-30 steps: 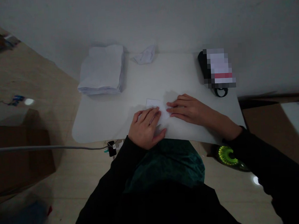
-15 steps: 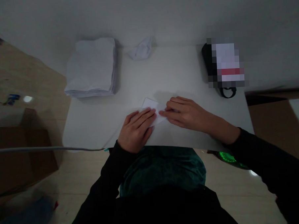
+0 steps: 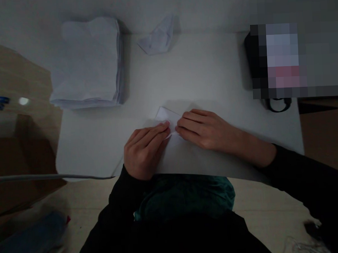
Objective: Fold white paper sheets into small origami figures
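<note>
From where I stand, the pale wall (image 3: 197, 11) rises behind a white table (image 3: 200, 73). A brown box (image 3: 8, 159) is on the floor, off the table's left side. On the table's far left sits a thick stack (image 3: 87, 63) of white sheets; at far right, a black item (image 3: 252, 61), partly blurred out. The left hand (image 3: 146, 150) lies on the paper with its fingers close together; the right hand (image 3: 205, 128) meets its other side, fingers bunched. Both thumbs are mostly hidden, so I can't tell whether either hand is pinching it. A folded piece (image 3: 158, 37) rests near the wall. The paper (image 3: 171, 122), creased, is between the hands, near the table's front edge.
</note>
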Demonstrator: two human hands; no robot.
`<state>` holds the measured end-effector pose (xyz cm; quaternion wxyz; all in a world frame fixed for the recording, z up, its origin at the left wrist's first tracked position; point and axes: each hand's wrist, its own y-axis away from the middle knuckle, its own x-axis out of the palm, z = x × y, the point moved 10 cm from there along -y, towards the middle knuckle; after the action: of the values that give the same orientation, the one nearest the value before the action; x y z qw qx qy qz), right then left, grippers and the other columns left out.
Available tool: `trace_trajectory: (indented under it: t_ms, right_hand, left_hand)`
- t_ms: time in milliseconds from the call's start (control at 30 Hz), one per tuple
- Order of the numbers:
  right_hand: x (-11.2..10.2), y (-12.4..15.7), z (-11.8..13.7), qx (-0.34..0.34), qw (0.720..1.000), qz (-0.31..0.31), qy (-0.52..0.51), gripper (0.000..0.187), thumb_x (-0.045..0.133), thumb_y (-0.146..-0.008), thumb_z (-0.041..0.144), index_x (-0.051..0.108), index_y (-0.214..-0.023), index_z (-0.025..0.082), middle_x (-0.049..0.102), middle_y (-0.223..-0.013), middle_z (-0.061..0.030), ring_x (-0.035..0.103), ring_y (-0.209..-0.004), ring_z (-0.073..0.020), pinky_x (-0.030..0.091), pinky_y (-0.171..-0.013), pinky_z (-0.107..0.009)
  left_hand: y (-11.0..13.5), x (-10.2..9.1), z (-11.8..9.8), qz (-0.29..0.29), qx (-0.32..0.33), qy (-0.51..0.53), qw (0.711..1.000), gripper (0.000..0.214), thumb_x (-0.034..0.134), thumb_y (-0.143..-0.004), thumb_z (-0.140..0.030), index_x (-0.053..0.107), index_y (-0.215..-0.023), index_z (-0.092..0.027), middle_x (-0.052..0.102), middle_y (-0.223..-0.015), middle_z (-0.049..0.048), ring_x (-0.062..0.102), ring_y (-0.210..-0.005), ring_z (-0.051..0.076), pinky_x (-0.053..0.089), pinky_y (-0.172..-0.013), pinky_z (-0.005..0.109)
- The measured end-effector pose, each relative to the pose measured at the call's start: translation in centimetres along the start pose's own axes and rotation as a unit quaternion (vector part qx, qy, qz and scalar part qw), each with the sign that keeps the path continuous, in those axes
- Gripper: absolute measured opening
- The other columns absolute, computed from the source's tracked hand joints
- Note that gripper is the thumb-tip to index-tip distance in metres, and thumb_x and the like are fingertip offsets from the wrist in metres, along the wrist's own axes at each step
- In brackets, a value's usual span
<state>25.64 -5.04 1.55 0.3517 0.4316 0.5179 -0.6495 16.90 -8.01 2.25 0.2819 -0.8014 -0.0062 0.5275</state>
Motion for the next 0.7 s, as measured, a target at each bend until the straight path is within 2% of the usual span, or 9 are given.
trace_trajectory:
  t_ms: [133,300,500,700]
  right_hand:
    - [0.1,-0.3,-2.2,0.072,0.99,-0.014,-0.119,0.025,0.048,-0.101,0.022,0.068,-0.086,0.016,0.064,-0.09,-0.0079,0.057,-0.087,-0.02,0.048,-0.076,-0.036]
    - [0.0,-0.2,-4.3,0.141,0.948,-0.047,-0.28,0.017,0.065,-0.092,0.027,0.068,-0.079,0.016,0.064,-0.087,-0.0059,0.057,-0.084,-0.0183,0.047,-0.074,-0.034]
    - [1.0,0.0,-5.5,0.22,0.912,-0.026,-0.345,0.015,0.071,-0.086,0.023,0.067,-0.072,0.017,0.064,-0.083,-0.0036,0.058,-0.081,-0.0166,0.044,-0.072,-0.032]
    - [1.4,-0.1,-5.8,0.255,0.898,-0.01,-0.357,0.015,0.073,-0.082,0.022,0.067,-0.069,0.017,0.065,-0.079,-0.0038,0.057,-0.079,-0.0173,0.041,-0.072,-0.031]
  left_hand:
    - [-0.6,0.2,1.6,0.014,-0.066,0.062,0.996,0.008,0.069,-0.089,-0.021,0.074,-0.094,-0.02,0.078,-0.108,0.0027,0.073,-0.092,0.019,0.057,-0.081,0.035]
    - [-1.1,0.3,2.9,0.034,-0.132,0.106,0.985,0.006,0.07,-0.088,-0.027,0.075,-0.087,-0.023,0.078,-0.105,-0.0005,0.073,-0.089,0.018,0.056,-0.082,0.036]
    - [-1.2,0.6,3.4,0.057,-0.153,0.089,0.983,0.007,0.072,-0.086,-0.031,0.074,-0.083,-0.025,0.079,-0.102,-0.0023,0.074,-0.087,0.018,0.051,-0.077,0.034]
    - [-1.4,0.8,3.7,0.059,-0.136,0.08,0.986,0.008,0.073,-0.086,-0.035,0.074,-0.084,-0.027,0.079,-0.099,-0.0049,0.073,-0.084,0.017,0.046,-0.074,0.035]
